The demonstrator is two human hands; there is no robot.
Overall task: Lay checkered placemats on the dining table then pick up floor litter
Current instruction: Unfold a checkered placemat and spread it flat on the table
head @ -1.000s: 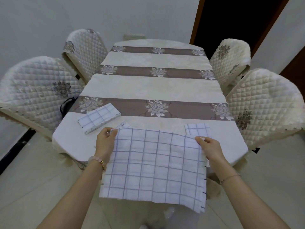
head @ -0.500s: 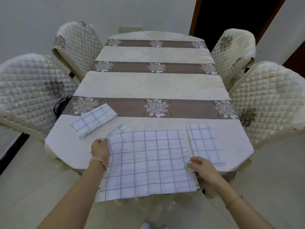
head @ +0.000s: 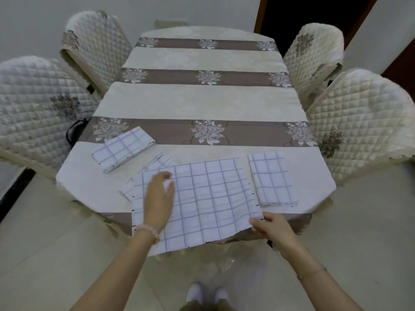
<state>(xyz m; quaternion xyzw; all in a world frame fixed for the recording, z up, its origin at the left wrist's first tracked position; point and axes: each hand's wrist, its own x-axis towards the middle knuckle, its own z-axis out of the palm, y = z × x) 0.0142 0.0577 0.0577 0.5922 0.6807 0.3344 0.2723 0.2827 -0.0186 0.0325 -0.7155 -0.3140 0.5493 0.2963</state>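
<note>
Head view, one cam, looking down over the near end of the dining table (head: pixel 202 102).

Task item: open checkered placemat (head: pixel 208 198), white w/ blue grid, lies flat at the near centre of the table. Its near edge overhangs the table edge twd the person.

L hand (head: pixel 158 198): palm down on the left part of the open checkered placemat, fingers straight and slightly spread, pressing the cloth flat. Bead bracelet (head: pixel 149 230) on the wrist.

R hand (head: pixel 271 227): at the near-right corner of the same mat, thumb on top, fingers curled under, pinching the edge. Thin chain bracelet (head: pixel 311 271) on the wrist.

Other mats, all folded:
- left folded placemat (head: pixel 123 151), angled, lying partly on the brown floral band, apart from the open one.
- right folded placemat (head: pixel 272 181), just beside the open mat's right edge, narrow gap between.
- third folded placemat (head: pixel 160 161), mostly covered by the open mat's far-left corner; only part shows.

Surroundings: tablecloth cream w/ brown floral bands. Four quilted chairs (head: pixel 363 122), two per side, pushed close to the table. Tiled floor (head: pixel 45 254) below; white shoes (head: pixel 207 292) at bottom centre. Dark doorway (head: pixel 314 14) far right.
</note>
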